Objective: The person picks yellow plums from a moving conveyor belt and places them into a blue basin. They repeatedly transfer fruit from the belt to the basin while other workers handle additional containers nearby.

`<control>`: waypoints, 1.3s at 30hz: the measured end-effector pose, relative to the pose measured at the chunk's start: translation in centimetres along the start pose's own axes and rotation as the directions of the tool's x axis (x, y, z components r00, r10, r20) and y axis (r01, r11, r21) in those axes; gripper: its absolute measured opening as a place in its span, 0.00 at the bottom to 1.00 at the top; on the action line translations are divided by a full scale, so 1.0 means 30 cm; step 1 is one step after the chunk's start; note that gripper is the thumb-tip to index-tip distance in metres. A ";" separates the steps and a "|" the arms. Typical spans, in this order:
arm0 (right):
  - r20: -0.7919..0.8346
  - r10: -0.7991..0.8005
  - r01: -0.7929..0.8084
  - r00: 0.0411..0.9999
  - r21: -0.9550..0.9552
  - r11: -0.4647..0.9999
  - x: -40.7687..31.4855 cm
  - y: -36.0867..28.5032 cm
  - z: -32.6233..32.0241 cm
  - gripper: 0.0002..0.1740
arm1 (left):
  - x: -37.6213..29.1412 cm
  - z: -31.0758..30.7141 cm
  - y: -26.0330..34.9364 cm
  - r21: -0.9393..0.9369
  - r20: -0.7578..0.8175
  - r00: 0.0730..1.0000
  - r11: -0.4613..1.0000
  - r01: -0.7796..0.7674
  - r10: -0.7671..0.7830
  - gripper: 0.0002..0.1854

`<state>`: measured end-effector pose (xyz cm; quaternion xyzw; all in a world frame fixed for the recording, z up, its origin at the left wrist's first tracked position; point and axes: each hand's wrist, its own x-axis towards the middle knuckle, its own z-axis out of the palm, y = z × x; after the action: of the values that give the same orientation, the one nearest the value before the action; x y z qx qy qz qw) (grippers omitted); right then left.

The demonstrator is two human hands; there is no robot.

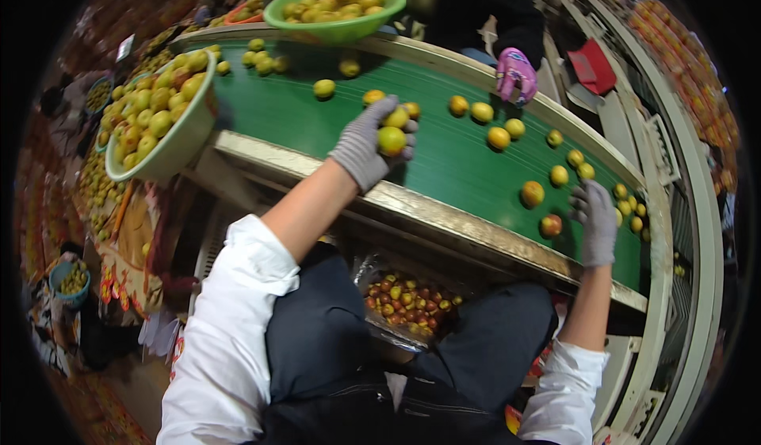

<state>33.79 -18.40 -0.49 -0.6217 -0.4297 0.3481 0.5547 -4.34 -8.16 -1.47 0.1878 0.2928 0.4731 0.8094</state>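
My left hand point(378, 141), in a grey knit glove, is over the green conveyor belt point(279, 106) with its fingers curled around yellow-green jujube-like fruits point(392, 141). Two of these fruits show plainly in it. Farther right, my right hand point(593, 222), gloved alike, hovers over the belt with its fingers apart and nothing visible in it. Close to its fingertips is a yellow fruit point(585, 171), and a reddish fruit point(550, 225) sits to its left. More loose fruits point(499, 138) are scattered along the belt.
A pale green basin point(199, 129) heaped with fruit stands at the belt's left end. Across the belt are another full basin point(333, 33) and a co-worker's pink-gloved hand point(516, 76). Redder fruit point(413, 302) fills a plastic-lined box between my knees. A metal rail point(660, 219) bounds the right.
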 end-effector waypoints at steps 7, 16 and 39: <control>0.286 -0.409 0.439 0.867 -0.826 0.353 0.046 -0.019 0.275 0.16 | 0.050 0.070 -0.044 0.101 -0.048 0.999 0.995 0.017 -0.012 0.14; 0.529 -0.191 0.555 0.827 -0.711 0.432 -0.017 0.009 0.393 0.18 | 0.031 0.112 -0.098 0.224 0.022 0.988 0.964 0.144 -0.153 0.17; 0.172 -0.354 0.393 0.919 -0.396 0.830 0.070 -0.088 0.559 0.24 | 0.038 0.151 -0.128 -0.235 0.092 0.985 0.958 0.165 -0.147 0.33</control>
<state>18.97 -9.89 -0.17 -0.6142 -0.6330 0.1595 0.4435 1.57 -9.13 -0.62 0.0814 0.2169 0.4326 0.8713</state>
